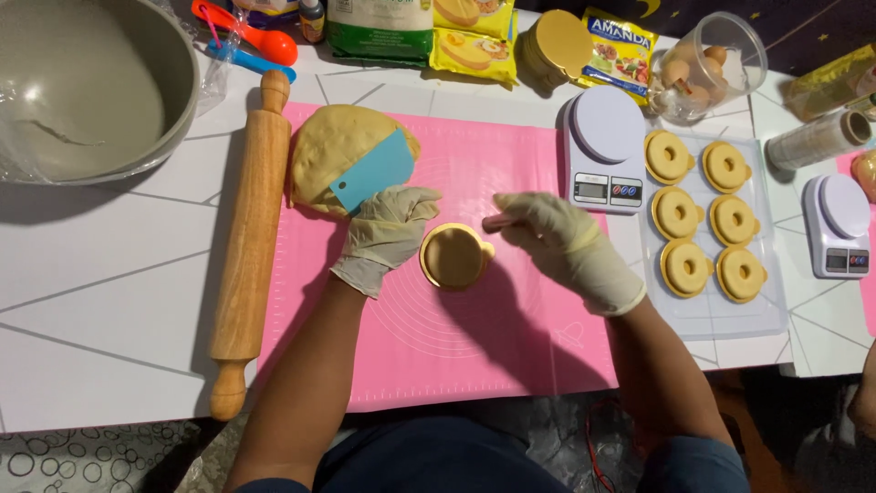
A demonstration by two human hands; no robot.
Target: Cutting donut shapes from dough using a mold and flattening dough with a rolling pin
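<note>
Head view is showing me a small round yellow mould (pixel 453 256), filled with dough, sitting near the middle of the pink mat (pixel 474 365). I am steadying it with my left hand (pixel 388 233), gloved fingers curled and pressed together against its left rim. My right hand (pixel 552 239) is pinching a thin pink tool (pixel 499 221) between thumb and fingertips, its tip reaching toward the mould's small side handle. For a clean result I judge I should be keeping the mould flat on the mat and working the tool lightly around the edge, not digging in. Just beyond my left hand the dough lump (pixel 342 155) is lying with a blue scraper (pixel 374 171) on it. Left of the mat the rolling pin (pixel 248 246) is resting; on the right, a tray (pixel 712 315) is holding six filled moulds beside a kitchen scale (pixel 604 146).
</note>
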